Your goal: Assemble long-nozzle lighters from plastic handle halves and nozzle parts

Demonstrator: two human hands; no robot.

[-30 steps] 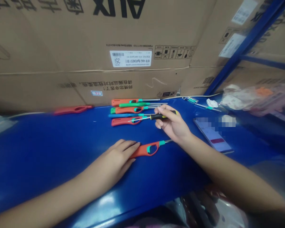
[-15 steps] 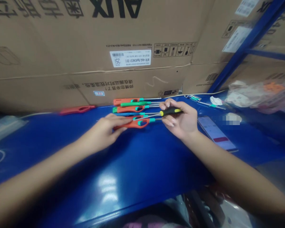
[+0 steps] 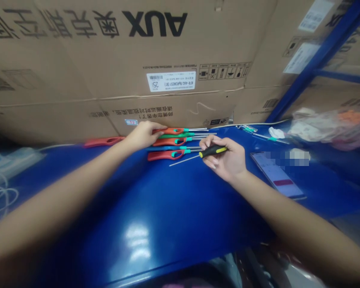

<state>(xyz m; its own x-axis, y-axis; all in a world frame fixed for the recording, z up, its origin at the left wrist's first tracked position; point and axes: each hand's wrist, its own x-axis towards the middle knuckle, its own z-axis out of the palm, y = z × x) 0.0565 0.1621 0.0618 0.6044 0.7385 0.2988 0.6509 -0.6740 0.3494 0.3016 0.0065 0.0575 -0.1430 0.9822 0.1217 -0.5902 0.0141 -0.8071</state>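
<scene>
Right hand [image 3: 225, 161]: clenched on screwdriver [image 3: 212, 151], shaft [image 3: 184, 160] pointing left, just below red lighter [image 3: 165, 155]. Left hand [image 3: 143, 135]: on orange lighter [image 3: 171, 131], grasp unclear. Risk: a careless shaft swing could knock both.

Your left hand [image 3: 142, 135] on the top orange utility lighter [image 3: 169, 131], your right hand [image 3: 225, 158] gripping a black-and-yellow screwdriver [image 3: 212, 151] just in front of the row of utility lighters [image 3: 174, 143], a red lighter [image 3: 103, 141] left of the row, a phone [image 3: 276, 174] right of it, all on the blue surface [image 3: 138, 224]
</scene>
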